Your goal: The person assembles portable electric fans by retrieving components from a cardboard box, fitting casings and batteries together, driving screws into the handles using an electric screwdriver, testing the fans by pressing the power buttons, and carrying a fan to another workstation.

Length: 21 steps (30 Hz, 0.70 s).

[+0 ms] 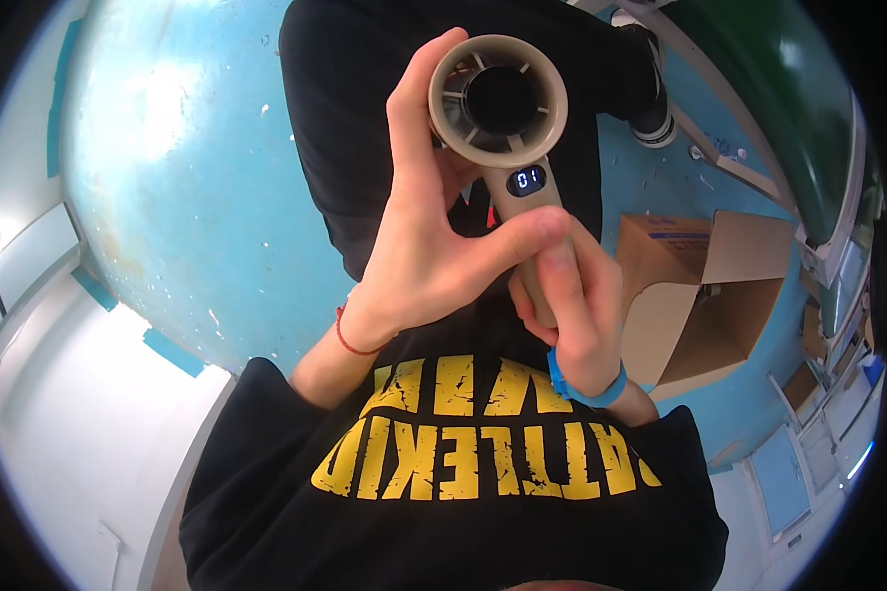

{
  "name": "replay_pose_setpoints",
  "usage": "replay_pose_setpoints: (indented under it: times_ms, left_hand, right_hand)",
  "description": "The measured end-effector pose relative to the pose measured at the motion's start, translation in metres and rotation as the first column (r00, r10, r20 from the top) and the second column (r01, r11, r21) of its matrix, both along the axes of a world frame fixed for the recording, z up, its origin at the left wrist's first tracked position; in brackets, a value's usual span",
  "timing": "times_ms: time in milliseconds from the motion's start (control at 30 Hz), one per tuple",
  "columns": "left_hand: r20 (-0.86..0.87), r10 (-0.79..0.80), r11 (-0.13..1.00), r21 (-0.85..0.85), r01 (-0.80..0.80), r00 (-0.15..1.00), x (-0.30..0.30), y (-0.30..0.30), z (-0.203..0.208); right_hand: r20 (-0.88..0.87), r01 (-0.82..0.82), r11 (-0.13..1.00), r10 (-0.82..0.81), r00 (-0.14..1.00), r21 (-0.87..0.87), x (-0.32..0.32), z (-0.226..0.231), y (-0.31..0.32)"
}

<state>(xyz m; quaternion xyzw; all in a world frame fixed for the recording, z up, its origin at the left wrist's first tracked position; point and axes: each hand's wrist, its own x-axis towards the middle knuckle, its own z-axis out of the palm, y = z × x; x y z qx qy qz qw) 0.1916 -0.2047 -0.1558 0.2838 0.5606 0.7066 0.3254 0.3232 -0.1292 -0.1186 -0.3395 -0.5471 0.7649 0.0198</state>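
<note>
A beige handheld fan (503,100) is held up in front of my chest, its round ring-shaped head at the top and its dark hub facing me. Just below the head, a small dark display (526,179) is lit with white digits. My left hand (419,231) cups the left side of the fan head, and its thumb stretches across the handle under the display. Around the lower handle my right hand (586,305) is closed, with its thumb lying along the front. The fingers behind the fan are partly hidden.
An open cardboard box (695,305) stands on the light blue floor (197,197) to my right. Beyond it at the upper right is a dark green, glossy surface (788,89). A white ledge or wall (89,414) runs along the lower left. My black-trousered legs (355,128) extend ahead.
</note>
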Motion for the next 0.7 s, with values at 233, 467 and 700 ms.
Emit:
replay_pose_setpoints:
  times_ms: [233,467,700]
  left_hand:
    - [-0.046,-0.090,0.994,-0.070,0.087,0.995,-0.003,-0.014,0.000]
    - [-0.040,-0.078,0.996,-0.048,0.076,0.996,-0.015,-0.018,-0.002]
    - [0.157,-0.292,0.939,-0.137,0.314,0.943,-0.070,-0.028,0.041]
  right_hand:
    - [0.061,0.001,0.999,0.002,0.998,-0.053,0.008,0.009,0.006]
    - [0.079,-0.044,0.997,0.039,0.996,0.066,0.001,0.000,0.030]
    - [0.019,-0.384,0.900,0.389,0.921,0.208,-0.013,0.032,0.069]
